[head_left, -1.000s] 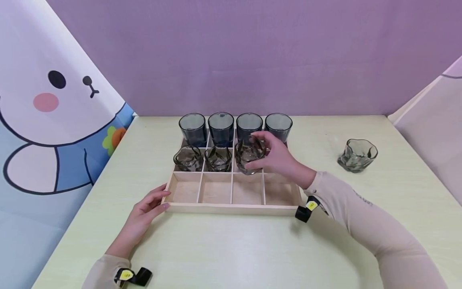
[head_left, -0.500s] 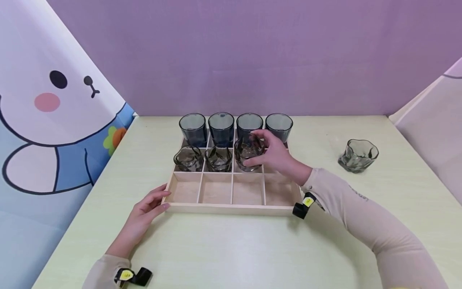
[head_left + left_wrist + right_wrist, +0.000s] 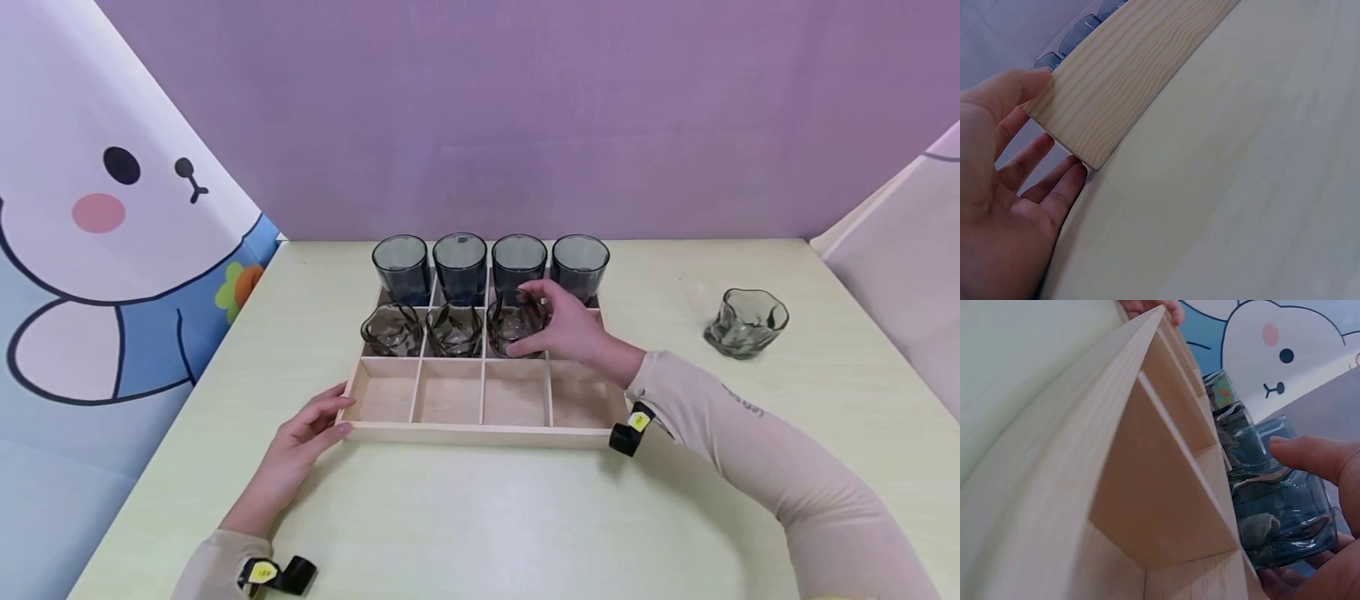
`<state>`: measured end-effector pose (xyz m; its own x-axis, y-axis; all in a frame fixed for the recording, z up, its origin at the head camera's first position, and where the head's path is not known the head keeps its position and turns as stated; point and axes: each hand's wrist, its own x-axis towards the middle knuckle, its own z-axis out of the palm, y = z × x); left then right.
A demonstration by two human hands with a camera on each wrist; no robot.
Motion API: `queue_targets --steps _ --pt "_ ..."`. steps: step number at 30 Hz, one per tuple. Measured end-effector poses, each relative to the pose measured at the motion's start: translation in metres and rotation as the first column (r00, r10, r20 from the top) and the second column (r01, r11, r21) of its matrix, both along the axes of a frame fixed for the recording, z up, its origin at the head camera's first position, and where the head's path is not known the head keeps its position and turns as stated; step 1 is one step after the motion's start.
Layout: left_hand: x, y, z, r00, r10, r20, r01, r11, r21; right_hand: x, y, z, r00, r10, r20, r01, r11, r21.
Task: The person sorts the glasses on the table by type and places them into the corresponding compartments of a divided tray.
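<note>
A wooden compartment tray [image 3: 480, 434] lies on the table. My left hand [image 3: 306, 432] grips its front left corner, thumb on the front wall and fingers at the side, as the left wrist view shows. My right hand [image 3: 576, 332] holds a grey wavy glass [image 3: 516, 327] by its sides in the third compartment of the middle row. Thumb and fingers lie around that glass [image 3: 1285, 512] in the right wrist view; its base is hidden in the head view. Two similar wavy glasses [image 3: 392, 330] stand to its left in the same row.
Several taller blue-grey glasses [image 3: 401, 271] fill the tray's back row, close behind the right hand. Another wavy glass [image 3: 746, 325] stands on the table [image 3: 480, 517] at the right. A purple backdrop [image 3: 480, 125] rises behind the table.
The glass in my right hand has moved slightly down into the third middle compartment, and the right hand has come down with it. The left hand stays at the tray's corner.
</note>
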<state>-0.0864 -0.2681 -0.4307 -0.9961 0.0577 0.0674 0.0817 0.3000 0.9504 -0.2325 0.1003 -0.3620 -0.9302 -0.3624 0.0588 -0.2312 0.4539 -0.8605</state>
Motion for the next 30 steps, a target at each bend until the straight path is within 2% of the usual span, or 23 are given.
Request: queue_targets --steps 5,19,26,30 --pt "0.0005 -0.0002 -0.0011 1.000 -0.004 -0.006 0.004 1.000 0.002 -0.0002 0.0004 -0.0008 1.000 0.006 -0.003 -0.006 0.998 0.064" --pt "0.0010 -0.0011 -0.0028 1.000 -0.009 -0.025 0.009 1.000 0.001 -0.0005 -0.0043 -0.0028 0.999 0.054 -0.001 -0.053 0.988 0.144" --pt "0.0011 -0.0010 -0.0040 0.999 -0.009 -0.032 0.010 1.000 0.005 -0.0038 -0.0017 0.0017 0.992 0.124 -0.002 -0.119 0.962 0.245" --pt "0.0011 -0.0010 -0.0038 0.999 -0.011 -0.031 0.011 1.000 0.004 -0.0065 0.0007 0.0026 0.985 0.171 -0.016 -0.161 0.949 0.271"
